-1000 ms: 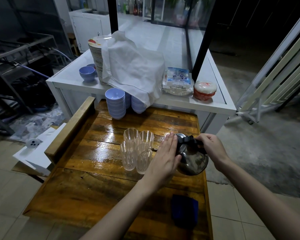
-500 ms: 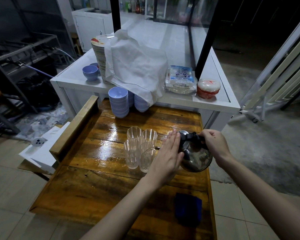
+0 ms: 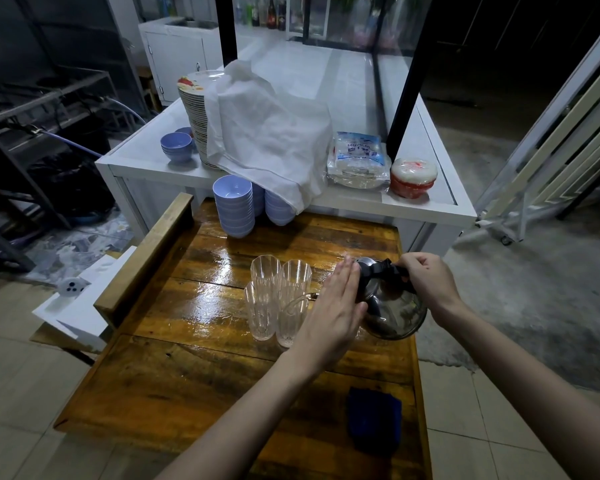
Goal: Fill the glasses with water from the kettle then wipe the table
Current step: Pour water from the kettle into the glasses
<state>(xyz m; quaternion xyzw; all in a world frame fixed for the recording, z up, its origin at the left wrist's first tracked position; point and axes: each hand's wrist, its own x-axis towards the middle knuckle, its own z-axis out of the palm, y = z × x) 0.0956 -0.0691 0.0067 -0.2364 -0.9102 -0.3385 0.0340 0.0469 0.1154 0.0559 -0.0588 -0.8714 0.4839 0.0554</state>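
The right hand (image 3: 426, 284) is closed around the black handle at the top of the kettle (image 3: 394, 311), right of centre in the frame. The left hand (image 3: 333, 311) lies flat with fingers straight and together, its palm pressed against the kettle's side and lid, gripping nothing. The kettle is a dark, rounded, shiny pot, tilted toward the left, with its thin spout reaching over the rim of the nearest glass.

Just left of the left hand stand four clear ribbed glasses (image 3: 278, 299), upright and packed together in a tight square at the centre of the frame. Whether any water is in them cannot be told.

They stand on a wooden table (image 3: 187, 358) of varnished planks, whose surface shines wet around the glasses. A folded dark blue cloth (image 3: 374, 419) lies near the table's lower right edge, well apart from the kettle. At the table's far end, above the glasses, stacks of pale blue bowls (image 3: 232, 206) sit against a white counter (image 3: 444, 202).

On that counter, in the upper middle of the frame, a white cloth (image 3: 271, 140) drapes over a tall stack of plates (image 3: 193, 109); to its right lie a clear packet (image 3: 359, 161) and a red-and-white lidded tub (image 3: 413, 176).
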